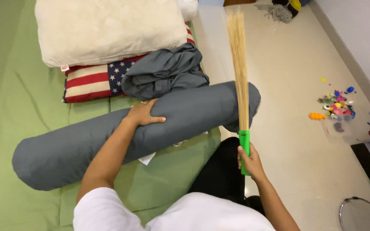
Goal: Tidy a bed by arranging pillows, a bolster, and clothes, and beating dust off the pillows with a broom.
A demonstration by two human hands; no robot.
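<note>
Head view looking down at 2 bare hands. Left hand rests palm-down on long grey bolster, fingers spread flat, not gripping. Bolster lies diagonally across green sheet. Right hand wrapped tight around green handle of stick broom, bristles pointing up, broom upright over bolster's right end. Behind bolster: crumpled grey cloth, flag-pattern pillow, cream pillow on top. Small colourful toys scattered on beige floor, right.
</note>
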